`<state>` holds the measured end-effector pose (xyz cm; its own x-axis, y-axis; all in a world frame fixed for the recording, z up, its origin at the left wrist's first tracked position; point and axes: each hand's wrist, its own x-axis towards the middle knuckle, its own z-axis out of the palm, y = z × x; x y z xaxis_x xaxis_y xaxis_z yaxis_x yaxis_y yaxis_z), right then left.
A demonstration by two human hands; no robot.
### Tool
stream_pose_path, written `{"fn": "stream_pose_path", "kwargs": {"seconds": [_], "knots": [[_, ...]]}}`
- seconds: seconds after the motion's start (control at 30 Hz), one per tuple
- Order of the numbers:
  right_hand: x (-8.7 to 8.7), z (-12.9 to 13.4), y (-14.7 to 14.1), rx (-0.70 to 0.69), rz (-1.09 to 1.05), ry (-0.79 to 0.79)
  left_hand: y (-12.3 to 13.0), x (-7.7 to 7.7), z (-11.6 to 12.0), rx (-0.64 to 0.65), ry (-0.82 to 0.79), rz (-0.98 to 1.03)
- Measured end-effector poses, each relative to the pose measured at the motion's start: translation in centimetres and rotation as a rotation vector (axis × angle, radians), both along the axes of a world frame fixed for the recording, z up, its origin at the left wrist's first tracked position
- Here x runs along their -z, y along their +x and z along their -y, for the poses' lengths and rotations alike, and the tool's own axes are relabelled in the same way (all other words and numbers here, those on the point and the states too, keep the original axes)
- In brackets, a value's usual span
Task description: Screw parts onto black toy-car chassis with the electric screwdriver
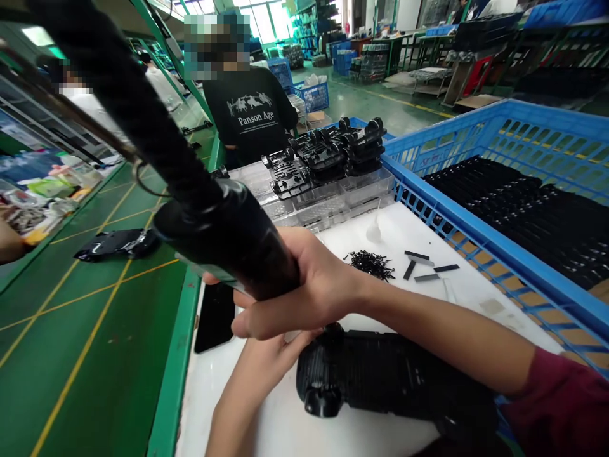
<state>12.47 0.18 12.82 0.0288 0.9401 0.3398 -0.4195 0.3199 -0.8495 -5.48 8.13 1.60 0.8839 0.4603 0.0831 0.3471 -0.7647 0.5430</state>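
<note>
In my right hand (304,285), a black electric screwdriver (233,241) is held with the fingers wrapped around its body. Its cable end rises toward the upper left, and its tip is hidden. Below lies a black toy car chassis (375,371) with wheels, on the white work surface (280,425). My left hand (269,358) grips the chassis at its far left corner, by a wheel; most of its fingers are hidden behind my right hand. Just beyond my hands is a heap of small black screws (371,263). Several dark strips (425,277) lie to its right.
A blue crate (428,184) of black parts borders the right side. Stacked chassis (328,152) stand on clear plastic trays (333,200) at the back. A phone (216,317) lies at left, beside a green conveyor belt (95,311) carrying another chassis (117,244). A co-worker (250,108) sits ahead.
</note>
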Motion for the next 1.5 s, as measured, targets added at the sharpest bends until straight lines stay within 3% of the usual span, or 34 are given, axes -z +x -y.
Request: {"fn": "stream_pose_path", "kwargs": {"seconds": [0.3,0.77,1.0,1.37,1.5], "knots": [[0.5,-0.5,0.4,0.044,0.074,0.134,0.3,0.7,0.1,-0.066,0.019,0.09],[1.0,-0.8,0.8,0.053,0.109,0.166,1.6,0.9,1.5,-0.037,-0.01,0.253],[0.7,-1.0,0.9,0.07,0.071,0.191,2.1,1.1,1.9,-0.107,0.027,0.3],[-0.1,0.0,1.7,-0.016,0.031,0.1,2.4,0.6,2.1,0.007,-0.076,0.258],[0.3,-0.2,1.8,-0.103,0.006,0.077,2.5,0.4,2.4,0.093,-0.195,0.192]]}}
